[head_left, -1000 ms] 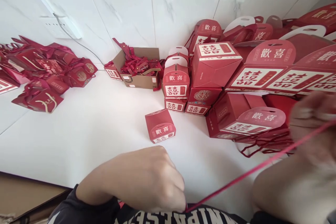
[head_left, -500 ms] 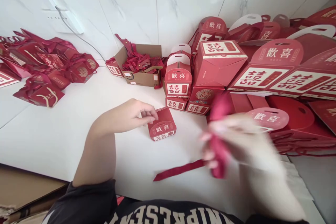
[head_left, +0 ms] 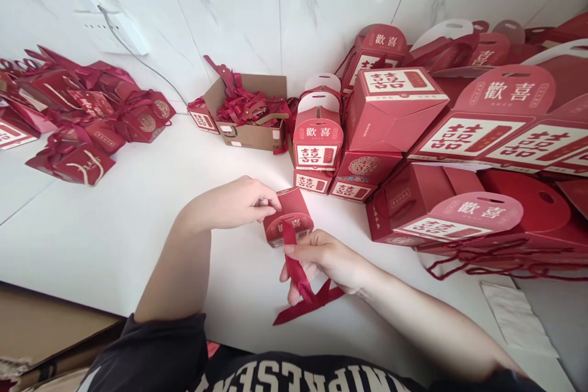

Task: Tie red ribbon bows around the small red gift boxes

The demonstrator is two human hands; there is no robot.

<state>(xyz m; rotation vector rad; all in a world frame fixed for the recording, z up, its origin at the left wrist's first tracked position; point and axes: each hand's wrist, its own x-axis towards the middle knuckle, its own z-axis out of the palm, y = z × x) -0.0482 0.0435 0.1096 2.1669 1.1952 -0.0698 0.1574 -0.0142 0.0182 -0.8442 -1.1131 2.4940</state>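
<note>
Ribbon (head_left: 299,280) brought to small box (head_left: 294,206) (earlier farther right), hands (head_left: 324,255) closer together

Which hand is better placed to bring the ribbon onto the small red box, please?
Probably the right hand: it pinches the ribbon, whose end hangs before the small red box. The left hand is at the box's left side, no ribbon visible there; it seems better for steadying.
</note>
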